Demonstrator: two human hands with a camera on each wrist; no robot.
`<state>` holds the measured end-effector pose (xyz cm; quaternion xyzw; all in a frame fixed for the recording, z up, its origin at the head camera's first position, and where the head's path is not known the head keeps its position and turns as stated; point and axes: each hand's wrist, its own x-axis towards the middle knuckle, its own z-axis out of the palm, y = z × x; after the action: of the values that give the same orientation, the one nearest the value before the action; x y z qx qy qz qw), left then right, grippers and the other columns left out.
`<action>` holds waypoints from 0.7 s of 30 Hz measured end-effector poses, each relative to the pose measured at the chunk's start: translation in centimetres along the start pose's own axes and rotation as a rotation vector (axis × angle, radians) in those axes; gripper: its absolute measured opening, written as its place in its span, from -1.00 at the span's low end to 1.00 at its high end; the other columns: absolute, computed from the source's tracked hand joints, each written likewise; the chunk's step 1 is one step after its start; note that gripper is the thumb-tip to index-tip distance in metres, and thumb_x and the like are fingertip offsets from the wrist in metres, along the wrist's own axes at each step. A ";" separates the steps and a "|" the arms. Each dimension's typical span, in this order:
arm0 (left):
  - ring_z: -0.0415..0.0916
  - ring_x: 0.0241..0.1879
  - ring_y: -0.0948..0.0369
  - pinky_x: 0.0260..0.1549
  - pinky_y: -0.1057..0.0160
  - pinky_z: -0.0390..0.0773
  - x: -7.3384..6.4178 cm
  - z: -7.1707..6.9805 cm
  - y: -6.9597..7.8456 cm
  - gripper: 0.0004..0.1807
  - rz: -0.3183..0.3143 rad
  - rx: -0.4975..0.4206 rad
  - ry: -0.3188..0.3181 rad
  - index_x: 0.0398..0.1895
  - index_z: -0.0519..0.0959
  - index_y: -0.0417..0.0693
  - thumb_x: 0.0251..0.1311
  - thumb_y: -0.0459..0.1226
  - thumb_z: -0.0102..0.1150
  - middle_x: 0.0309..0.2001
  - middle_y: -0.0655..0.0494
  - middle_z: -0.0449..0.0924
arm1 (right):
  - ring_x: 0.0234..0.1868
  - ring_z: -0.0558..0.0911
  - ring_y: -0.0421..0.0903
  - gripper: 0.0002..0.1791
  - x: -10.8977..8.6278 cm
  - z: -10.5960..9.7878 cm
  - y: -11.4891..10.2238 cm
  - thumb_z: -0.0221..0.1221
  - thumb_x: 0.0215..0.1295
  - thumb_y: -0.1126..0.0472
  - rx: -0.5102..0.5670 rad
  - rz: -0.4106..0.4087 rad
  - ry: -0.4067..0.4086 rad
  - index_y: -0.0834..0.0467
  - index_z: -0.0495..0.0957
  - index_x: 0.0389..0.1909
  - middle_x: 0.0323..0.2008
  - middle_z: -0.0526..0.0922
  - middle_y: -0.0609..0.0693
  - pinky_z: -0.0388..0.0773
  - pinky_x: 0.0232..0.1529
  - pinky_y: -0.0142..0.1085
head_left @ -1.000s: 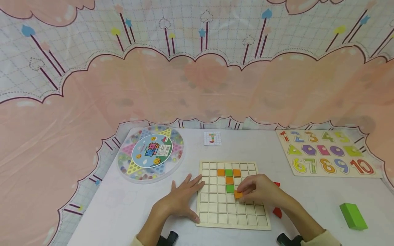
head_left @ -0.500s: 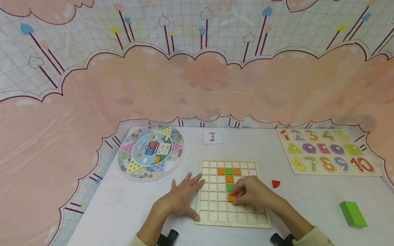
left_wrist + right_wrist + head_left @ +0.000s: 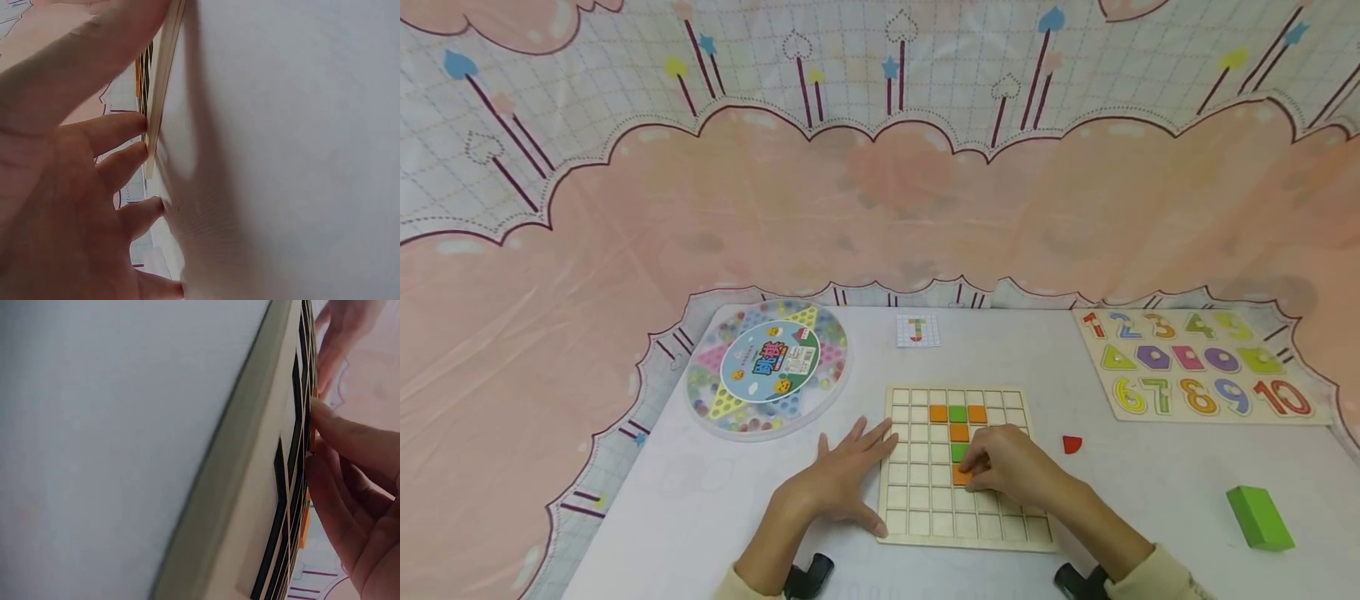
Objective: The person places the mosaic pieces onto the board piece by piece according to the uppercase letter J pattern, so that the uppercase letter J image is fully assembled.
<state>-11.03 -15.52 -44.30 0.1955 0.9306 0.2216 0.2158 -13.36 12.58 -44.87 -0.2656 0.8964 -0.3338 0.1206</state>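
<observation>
A wooden grid board lies on the white table. On it an orange square tile, a green square tile and another orange one form a row, with more orange and green tiles in a column below. My right hand pinches the lowest orange tile at its right side, down at a cell under the lower green tile. In the right wrist view, thumb and finger meet at the board's surface. My left hand, fingers spread, rests against the board's left edge; its fingertips touch the rim.
A small pattern card lies behind the board. At the back left is a round Chinese checkers box; at the back right, a number puzzle board. A red piece and a green block lie to the right.
My right hand has moved left across the board with the orange tile, bringing it under the lower green tile and into line with the column. My left hand has stayed in place.
</observation>
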 end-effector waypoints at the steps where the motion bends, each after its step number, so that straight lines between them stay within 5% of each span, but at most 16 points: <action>1: -0.24 0.68 -0.14 0.36 -0.67 -0.28 0.0 0.0 0.0 0.35 0.003 0.007 -0.002 0.58 0.22 0.05 -0.44 0.03 0.74 0.69 0.13 -0.06 | -0.44 0.51 -0.40 -0.83 0.0 0.1 0.0 0.54 -0.04 0.31 -0.010 0.004 0.004 0.09 0.78 -0.40 -0.44 0.67 -0.17 0.57 -0.38 -0.52; 8: -0.25 0.68 -0.15 0.35 -0.69 -0.28 0.0 0.1 -0.1 0.44 0.011 0.025 0.007 0.59 0.20 0.05 -0.55 0.05 0.77 0.69 0.13 -0.07 | -0.36 0.53 -0.34 -0.84 0.0 -0.1 0.2 0.53 0.02 0.24 -0.030 -0.006 -0.005 0.04 0.79 -0.34 -0.30 0.66 -0.19 0.56 -0.33 -0.52; 14: -0.27 0.69 -0.15 0.36 -0.67 -0.31 -0.2 0.3 -0.1 0.48 0.011 0.024 0.007 0.61 0.17 0.06 -0.58 0.08 0.77 0.69 0.14 -0.09 | -0.23 0.56 -0.26 -0.75 -1.2 -2.1 0.7 0.47 0.15 0.08 -0.043 0.027 0.034 0.01 0.77 -0.14 -0.15 0.68 -0.17 0.57 -0.25 -0.45; 21: -0.25 0.69 -0.11 0.39 -0.65 -0.26 -0.3 0.2 -0.3 0.46 0.014 0.050 0.015 0.62 0.14 0.11 -0.51 0.14 0.73 0.69 0.18 -0.10 | 0.20 0.60 0.14 -0.62 -3.6 -5.6 3.9 0.48 0.13 0.12 -0.180 0.175 0.119 0.03 0.73 0.00 0.17 0.61 0.07 0.63 0.21 0.09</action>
<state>-10.71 -15.81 -44.50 0.2056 0.9361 0.2012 0.2023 -14.10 20.10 -43.12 -0.1757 0.9480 -0.2555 0.0715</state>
